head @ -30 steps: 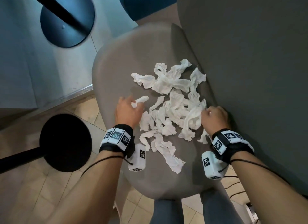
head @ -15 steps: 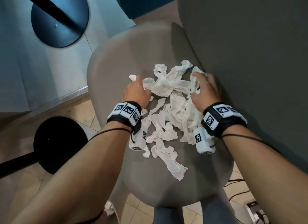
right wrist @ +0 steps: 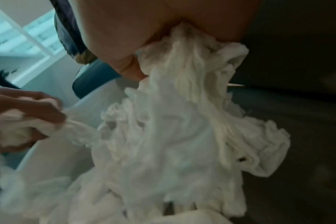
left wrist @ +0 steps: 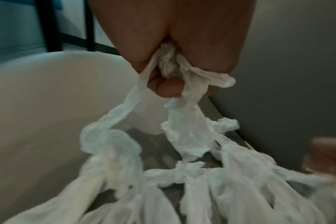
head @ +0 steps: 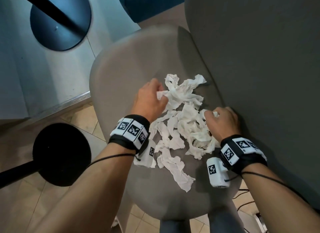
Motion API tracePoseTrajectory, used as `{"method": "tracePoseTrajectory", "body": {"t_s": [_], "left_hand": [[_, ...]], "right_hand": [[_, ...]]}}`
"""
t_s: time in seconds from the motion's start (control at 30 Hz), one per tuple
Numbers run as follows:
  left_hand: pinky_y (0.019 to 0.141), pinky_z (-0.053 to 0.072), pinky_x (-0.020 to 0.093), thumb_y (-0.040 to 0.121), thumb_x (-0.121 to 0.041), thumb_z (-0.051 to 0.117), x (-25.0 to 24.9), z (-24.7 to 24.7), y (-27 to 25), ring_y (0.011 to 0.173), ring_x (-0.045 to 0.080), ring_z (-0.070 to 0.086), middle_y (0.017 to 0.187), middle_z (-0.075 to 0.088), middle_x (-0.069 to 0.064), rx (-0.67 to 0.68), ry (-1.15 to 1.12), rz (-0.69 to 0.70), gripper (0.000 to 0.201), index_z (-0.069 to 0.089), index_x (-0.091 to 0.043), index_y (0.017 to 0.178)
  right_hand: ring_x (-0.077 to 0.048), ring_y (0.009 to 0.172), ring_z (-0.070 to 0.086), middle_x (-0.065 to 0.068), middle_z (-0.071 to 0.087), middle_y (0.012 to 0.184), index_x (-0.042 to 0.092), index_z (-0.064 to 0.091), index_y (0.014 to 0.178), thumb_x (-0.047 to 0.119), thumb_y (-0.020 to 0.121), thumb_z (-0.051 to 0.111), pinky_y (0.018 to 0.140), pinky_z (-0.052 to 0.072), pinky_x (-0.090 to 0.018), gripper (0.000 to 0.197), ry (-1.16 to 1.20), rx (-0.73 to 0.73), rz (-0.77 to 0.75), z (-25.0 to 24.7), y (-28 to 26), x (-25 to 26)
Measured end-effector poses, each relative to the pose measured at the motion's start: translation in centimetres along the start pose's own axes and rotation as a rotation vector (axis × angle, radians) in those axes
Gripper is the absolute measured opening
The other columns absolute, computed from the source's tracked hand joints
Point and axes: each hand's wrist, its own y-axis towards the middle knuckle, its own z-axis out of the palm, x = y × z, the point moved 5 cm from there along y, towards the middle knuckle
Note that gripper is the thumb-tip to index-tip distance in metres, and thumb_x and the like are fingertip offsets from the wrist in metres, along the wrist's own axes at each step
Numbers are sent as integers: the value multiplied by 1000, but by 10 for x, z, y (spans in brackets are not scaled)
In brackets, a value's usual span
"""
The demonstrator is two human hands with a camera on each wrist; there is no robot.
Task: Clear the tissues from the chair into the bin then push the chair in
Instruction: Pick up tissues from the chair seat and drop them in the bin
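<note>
A heap of crumpled white tissues lies on the grey chair seat, close to the tall backrest. My left hand grips a bunch of tissues at the heap's left edge; in the left wrist view the tissues trail from my curled fingers. At the heap's right side, against the backrest, my right hand grips another bunch, and the tissues spill from its fist. One long strip lies loose near the seat's front. No bin shows.
Two black round table bases with poles stand on the floor left of the chair. A blue seat is beyond the chair. A white scrap lies on the tiled floor, and cables run at lower right.
Both hands reached to the far side of the heap, then drew back toward me with tissues bunched in their fists. The heap is more gathered toward the middle.
</note>
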Motion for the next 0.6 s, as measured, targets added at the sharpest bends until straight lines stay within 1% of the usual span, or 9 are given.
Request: {"method": "tracePoseTrajectory", "body": {"t_s": [0.07,0.13,0.2,0.23,0.33,0.4,0.47,0.53,0.6], "left_hand": [[87,55,40,90,-25,59,-17,15,5,94,19,61,110,60,-3,120,21,68,29,50,-26,118],[87,55,44,91,-24,57,-27,32,8,95,25,62,114,63,3,204,160,123,42,46,-32,131],[88,54,45,93,-21,55,-27,45,9,100,29,63,118,62,6,249,273,114,46,47,-30,137],[89,54,45,94,-21,54,-25,48,9,102,30,63,119,62,7,243,302,100,41,52,-27,135],[87,53,44,100,-26,49,-18,47,7,101,30,63,117,62,9,160,268,67,29,63,-14,122],[83,49,38,101,-32,46,-14,40,2,100,27,60,114,61,8,102,165,30,32,63,-11,117],[78,40,31,101,-37,45,-11,28,-7,96,22,57,107,61,6,15,77,-8,34,63,-10,111],[78,36,27,99,-41,49,-9,14,-20,92,16,52,101,57,1,-72,-5,-52,33,63,-11,106],[78,34,23,96,-39,56,-8,0,-34,91,12,48,100,53,-3,-147,-70,-82,26,61,-14,103]], "right_hand": [[-30,81,50,-9,54,87,10,59,69,39,83,55,72,41,-35,32,44,-51,-29,-5,-4,0],[-32,76,53,-9,55,79,7,56,64,26,79,61,67,42,-34,24,116,-71,-85,-6,-7,3],[-28,76,51,-8,54,81,8,53,69,10,77,61,65,35,-29,11,152,-51,-135,-4,-8,7],[-25,80,51,-6,53,87,11,54,74,5,77,60,67,35,-28,8,159,-28,-157,-2,-9,9],[-20,95,55,0,53,102,23,62,94,4,80,58,79,41,-27,24,185,37,-229,6,-9,14],[-18,101,58,3,58,109,32,63,110,17,87,60,83,42,-26,27,200,103,-242,13,-8,20],[-18,109,59,4,62,119,35,59,123,34,87,65,90,44,-27,37,183,190,-218,22,-7,25],[-21,113,59,2,61,125,33,60,123,43,82,70,95,46,-32,44,98,238,-161,28,-8,26],[-28,105,60,-4,63,119,24,67,108,39,83,67,86,48,-33,28,-30,219,-148,32,-7,28]]}}
